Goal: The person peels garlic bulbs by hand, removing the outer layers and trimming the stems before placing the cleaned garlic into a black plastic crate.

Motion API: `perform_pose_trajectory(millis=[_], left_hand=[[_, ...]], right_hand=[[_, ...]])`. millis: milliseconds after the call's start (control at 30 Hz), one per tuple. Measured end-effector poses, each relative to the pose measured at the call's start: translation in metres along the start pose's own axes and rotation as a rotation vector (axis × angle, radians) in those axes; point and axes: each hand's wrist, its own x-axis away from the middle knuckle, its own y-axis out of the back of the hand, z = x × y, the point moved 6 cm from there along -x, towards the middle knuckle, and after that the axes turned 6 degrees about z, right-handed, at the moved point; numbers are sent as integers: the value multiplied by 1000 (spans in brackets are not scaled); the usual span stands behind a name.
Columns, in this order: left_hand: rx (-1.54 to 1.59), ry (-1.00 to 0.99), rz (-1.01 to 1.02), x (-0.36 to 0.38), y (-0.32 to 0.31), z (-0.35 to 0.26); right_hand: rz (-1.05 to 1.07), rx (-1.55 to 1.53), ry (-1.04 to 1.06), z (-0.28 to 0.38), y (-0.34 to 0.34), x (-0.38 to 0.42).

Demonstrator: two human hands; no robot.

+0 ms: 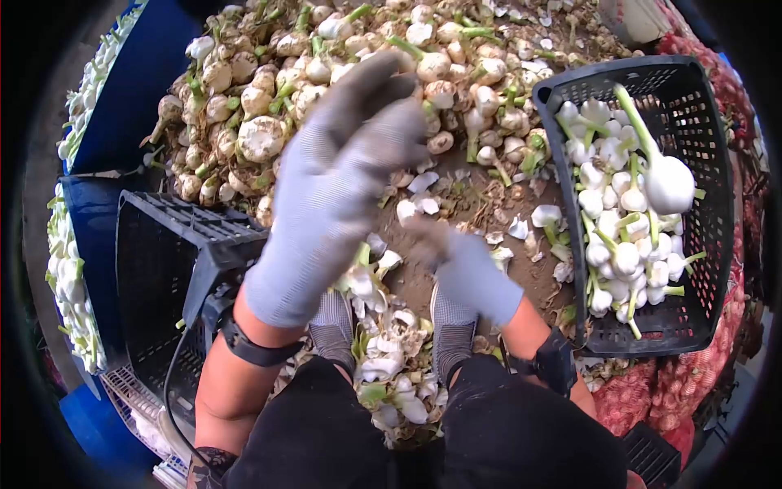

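My left hand, in a grey-white glove with dirty fingertips, is raised in front of the garlic pile. Its fingers are stretched and apart, and I see nothing in them. Lower and to the right is my right hand, gloved too, over the dirt and loose peels; motion smears its fingers, so their grip cannot be made out. A large clean garlic bulb with a green stem appears in mid-air above the black crate. Inside that crate lie many trimmed white garlic bulbs.
Garlic peels litter the ground between my shoes. An empty-looking black crate lies tipped at left, beside blue containers edged with white garlic. Red mesh sacks sit at the right.
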Motion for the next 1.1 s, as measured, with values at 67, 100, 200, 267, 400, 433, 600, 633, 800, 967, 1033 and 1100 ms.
perform_pose_trajectory(millis=[67, 100, 200, 267, 400, 433, 600, 633, 800, 967, 1033, 1100], left_hand=[[49, 145, -60, 10, 32, 23], [42, 193, -86, 14, 33, 33], [36, 551, 23, 55, 27, 102], [-57, 570, 56, 70, 32, 133], [-818, -19, 105, 66, 20, 98], [-792, 3, 172, 68, 17, 104], [-83, 484, 75, 86, 35, 132], [2, 520, 45, 88, 37, 130], [-91, 396, 167, 89, 25, 118], [63, 498, 80, 95, 31, 116], [51, 492, 81, 95, 30, 117], [145, 507, 41, 96, 33, 116]], right_hand=[[-403, 443, -257, -11, 74, -22], [-483, 901, -492, -39, 91, -31], [-605, 1000, -451, -93, 104, -49], [-461, 796, -541, -118, 101, -57], [-402, 178, -66, -39, 56, -22], [-309, 139, 10, -9, 44, -14], [-210, -1139, 96, 4, 24, 0], [-209, -1362, 118, 8, 24, 2], [52, -796, -101, 3, -6, -6], [52, -727, -191, 16, -6, -9], [60, -790, -184, 22, -3, -6], [90, -845, -158, 18, -7, -3]])
